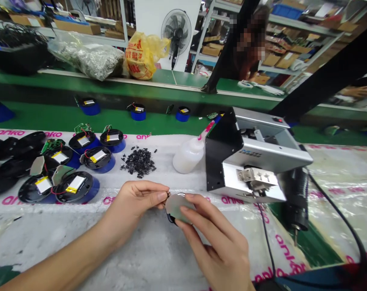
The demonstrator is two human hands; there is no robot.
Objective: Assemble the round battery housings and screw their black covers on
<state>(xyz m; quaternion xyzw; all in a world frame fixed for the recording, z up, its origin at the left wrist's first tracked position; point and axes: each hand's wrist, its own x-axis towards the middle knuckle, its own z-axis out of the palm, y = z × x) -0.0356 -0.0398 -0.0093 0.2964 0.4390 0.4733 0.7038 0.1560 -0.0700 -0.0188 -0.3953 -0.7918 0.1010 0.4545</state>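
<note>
My right hand pinches a pale grey-green translucent disc at its edge, and a black round housing shows beneath it. My left hand sits just left of the disc, its fingertips closed on a thin dark wire. Up to the left, on the plastic sheet, several black round housings on blue rings hold yellow-labelled pouch batteries with red and black wires. A heap of small black plastic pieces lies between them and my hands.
A white squeeze bottle with a pink nozzle lies by a silver bench machine. A black cable runs along the right. Behind is a green conveyor with more housings. A co-worker stands beyond it, before stocked shelves.
</note>
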